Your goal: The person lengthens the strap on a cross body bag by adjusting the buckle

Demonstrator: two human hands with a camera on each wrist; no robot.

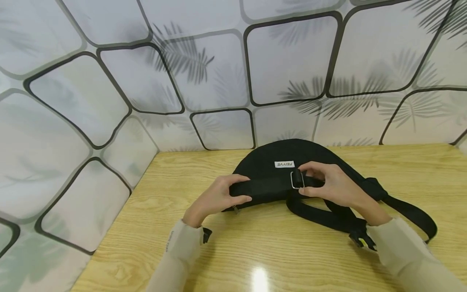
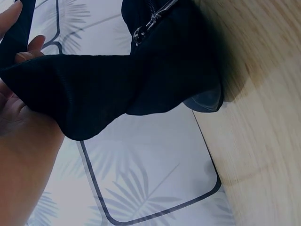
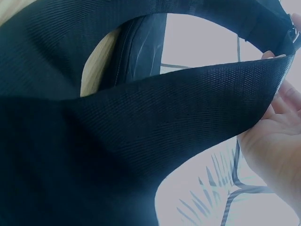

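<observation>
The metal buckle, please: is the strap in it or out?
In: the head view shows the strap passing through the metal buckle.

The strap (image 1: 264, 188) between left hand (image 1: 219, 195) and right hand (image 1: 335, 184) is black, like the bag (image 1: 299, 151) beyond them. The buckle (image 1: 292, 181) at the right hand is silver, the label (image 1: 284, 164) past it white with dark lettering. Beside the right wrist, the clip (image 1: 363, 242) is black with yellow-green. Both sleeves (image 1: 184, 243) are cream. Beneath the hands, the table (image 1: 171, 178) is yellowish woodgrain; beyond, the pale wall (image 1: 292, 61) has black and grey outlines, grey leaves.
</observation>
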